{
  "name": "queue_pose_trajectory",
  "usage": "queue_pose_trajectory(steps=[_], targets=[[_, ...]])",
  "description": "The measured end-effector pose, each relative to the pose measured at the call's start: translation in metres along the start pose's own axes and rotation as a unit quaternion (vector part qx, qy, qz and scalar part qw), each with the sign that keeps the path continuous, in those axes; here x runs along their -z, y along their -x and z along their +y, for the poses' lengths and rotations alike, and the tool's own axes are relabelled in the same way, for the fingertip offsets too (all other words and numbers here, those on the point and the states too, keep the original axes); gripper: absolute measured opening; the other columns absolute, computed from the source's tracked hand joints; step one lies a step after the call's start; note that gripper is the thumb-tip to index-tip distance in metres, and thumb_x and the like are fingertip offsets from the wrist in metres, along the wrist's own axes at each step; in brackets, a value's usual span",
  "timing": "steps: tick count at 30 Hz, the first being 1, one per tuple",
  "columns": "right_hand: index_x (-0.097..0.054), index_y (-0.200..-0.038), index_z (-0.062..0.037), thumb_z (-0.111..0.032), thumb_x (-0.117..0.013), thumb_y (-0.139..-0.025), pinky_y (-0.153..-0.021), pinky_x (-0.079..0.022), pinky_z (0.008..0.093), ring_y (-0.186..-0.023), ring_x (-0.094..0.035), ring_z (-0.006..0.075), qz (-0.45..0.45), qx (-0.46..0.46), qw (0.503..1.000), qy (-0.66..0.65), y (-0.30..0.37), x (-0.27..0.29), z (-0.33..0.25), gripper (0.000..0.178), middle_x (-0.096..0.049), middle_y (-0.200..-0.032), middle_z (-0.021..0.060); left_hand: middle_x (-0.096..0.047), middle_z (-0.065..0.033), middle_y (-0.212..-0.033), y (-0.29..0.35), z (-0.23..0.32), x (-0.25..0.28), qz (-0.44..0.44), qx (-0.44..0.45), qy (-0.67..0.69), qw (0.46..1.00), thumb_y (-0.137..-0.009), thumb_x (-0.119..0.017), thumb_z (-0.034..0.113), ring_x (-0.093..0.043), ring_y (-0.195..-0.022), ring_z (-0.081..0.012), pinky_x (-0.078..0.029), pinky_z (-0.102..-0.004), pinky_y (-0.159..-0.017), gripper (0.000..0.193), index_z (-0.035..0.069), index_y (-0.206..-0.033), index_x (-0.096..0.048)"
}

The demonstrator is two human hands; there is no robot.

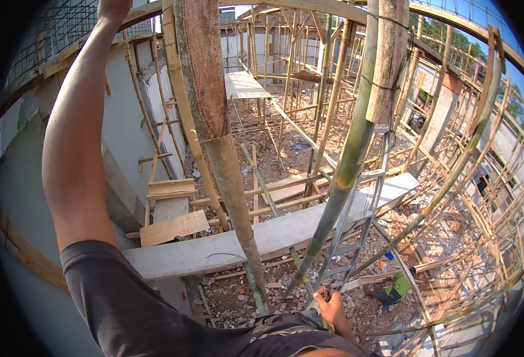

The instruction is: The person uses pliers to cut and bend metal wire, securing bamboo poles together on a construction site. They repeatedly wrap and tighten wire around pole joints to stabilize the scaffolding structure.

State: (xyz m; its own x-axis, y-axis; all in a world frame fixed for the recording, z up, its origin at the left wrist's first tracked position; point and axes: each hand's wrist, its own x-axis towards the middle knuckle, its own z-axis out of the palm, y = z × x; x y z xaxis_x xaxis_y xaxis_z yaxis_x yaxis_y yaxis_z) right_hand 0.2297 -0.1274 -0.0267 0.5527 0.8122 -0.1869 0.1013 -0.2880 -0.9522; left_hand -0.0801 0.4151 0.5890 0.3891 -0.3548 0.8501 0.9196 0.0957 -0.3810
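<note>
My left arm is stretched up along the left side, and my left hand point(114, 8) is at the top edge beside a curved wooden beam point(144, 13). Its fingers are cut off by the frame, so whether it grips the beam is hidden. Low in the middle, close to my body, my right hand point(332, 308) is closed around a small dark object point(326, 293) whose kind I cannot make out. Before me stand two upright poles, a brown one point(229, 172) and a green bamboo one point(351, 154), each with a wooden piece along its upper part.
Behind the poles a grey concrete beam point(184, 256) runs across. A metal ladder point(345, 247) leans beside the bamboo. Below lies rubble-strewn ground point(238, 297), where a person in a green top point(400, 285) bends. Bamboo scaffolding point(488, 232) crowds the right; a grey wall point(132, 101) stands left.
</note>
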Motion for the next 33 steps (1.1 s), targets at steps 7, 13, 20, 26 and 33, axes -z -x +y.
queue_pose_trajectory(steps=[7,13,20,26,33], targets=[[-0.062,-0.086,-0.0011,-0.009,-0.065,-0.092,-0.052,-0.036,0.0287,-0.058,-0.045,0.0074,0.076,0.006,0.994,-0.076,0.004,0.001,-0.009,0.011,-0.054,-0.069,0.0000,-0.060,-0.0008,-0.103,0.017,-0.016,-0.004,-0.093,-0.070,-0.109,0.987,-0.092,-0.052,0.016,-0.061,-0.091,-0.0169,-0.050,-0.0310,-0.077,0.023,0.015,-0.115,-0.058],[-0.063,-0.094,0.0009,-0.012,-0.067,-0.092,-0.060,-0.044,0.0341,-0.061,-0.053,0.0146,0.183,0.024,0.975,-0.122,-0.012,0.015,-0.023,0.014,-0.059,-0.076,0.0053,-0.067,-0.0140,-0.105,0.030,-0.017,0.049,-0.238,-0.007,0.200,0.950,-0.088,-0.058,0.011,-0.066,-0.094,-0.0314,-0.052,-0.0401,-0.085,0.024,0.011,-0.112,-0.064],[-0.060,-0.104,0.0060,-0.019,-0.067,-0.091,-0.085,-0.043,0.0440,-0.095,-0.057,0.0335,0.263,0.026,0.964,-0.016,-0.014,0.067,-0.008,0.030,-0.055,-0.105,0.0214,-0.057,-0.0176,-0.128,0.077,0.000,0.150,-0.181,0.147,0.306,0.923,-0.096,-0.063,0.029,-0.061,-0.114,-0.0337,-0.051,-0.0424,-0.095,0.043,0.001,-0.127,-0.056],[-0.060,-0.096,0.0009,-0.018,-0.062,-0.097,-0.057,-0.040,0.0302,-0.070,-0.049,0.0139,0.316,0.108,0.941,-0.055,0.006,0.095,-0.055,0.019,-0.052,-0.092,0.0092,-0.056,-0.0106,-0.129,0.123,0.037,0.223,-0.246,0.034,0.358,0.900,-0.097,-0.065,0.023,-0.064,-0.110,-0.0318,-0.055,-0.0433,-0.089,0.030,0.006,-0.121,-0.059],[-0.060,-0.092,0.0066,-0.013,-0.062,-0.096,-0.068,-0.042,0.0418,-0.067,-0.049,0.0254,0.322,0.254,0.908,0.085,-0.025,0.048,-0.134,0.020,-0.057,-0.074,0.0117,-0.059,-0.0076,-0.123,0.159,0.089,0.264,-0.302,-0.088,0.411,0.856,-0.094,-0.065,0.017,-0.065,-0.104,-0.0296,-0.057,-0.0422,-0.086,0.018,0.007,-0.110,-0.065]])
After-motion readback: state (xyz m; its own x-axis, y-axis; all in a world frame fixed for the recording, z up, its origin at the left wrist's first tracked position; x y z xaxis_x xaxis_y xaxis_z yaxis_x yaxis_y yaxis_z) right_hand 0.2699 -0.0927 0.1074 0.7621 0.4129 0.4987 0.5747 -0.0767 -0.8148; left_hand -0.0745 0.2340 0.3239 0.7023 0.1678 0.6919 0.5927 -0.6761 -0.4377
